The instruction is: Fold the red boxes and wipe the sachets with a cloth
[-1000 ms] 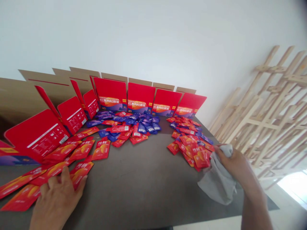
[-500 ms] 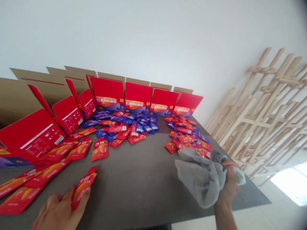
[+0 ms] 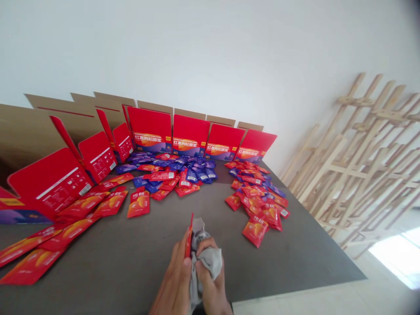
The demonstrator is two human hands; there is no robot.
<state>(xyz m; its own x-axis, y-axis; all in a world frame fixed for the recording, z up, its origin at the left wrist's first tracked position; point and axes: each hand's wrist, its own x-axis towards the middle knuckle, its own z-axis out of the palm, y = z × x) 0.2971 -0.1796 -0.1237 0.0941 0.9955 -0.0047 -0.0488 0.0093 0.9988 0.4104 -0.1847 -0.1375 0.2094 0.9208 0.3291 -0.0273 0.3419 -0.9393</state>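
Close to the table's front edge my two hands meet. My left hand (image 3: 176, 273) holds a red pouch (image 3: 189, 240) on edge between its fingers and thumb. My right hand (image 3: 211, 280) grips a crumpled grey cloth (image 3: 197, 232), which presses against the pouch's right side. Most of the pouch's face is hidden by the cloth and fingers. Beyond the hands, a single red pouch (image 3: 138, 202) lies flat on the dark grey table (image 3: 157, 245). More red pouches (image 3: 70, 234) lie in an overlapping row at the left.
Mixed red and purple pouches form a middle pile (image 3: 170, 170) and a right pile (image 3: 257, 192). Open red boxes (image 3: 149, 131) stand along the back, and others (image 3: 49, 188) line the left. Wooden frames (image 3: 357, 162) lean against the wall beyond the table's right edge.
My left hand has brought the red pouch from the left to the front middle. The cloth in my right hand has come left from the right pile and now touches the pouch.
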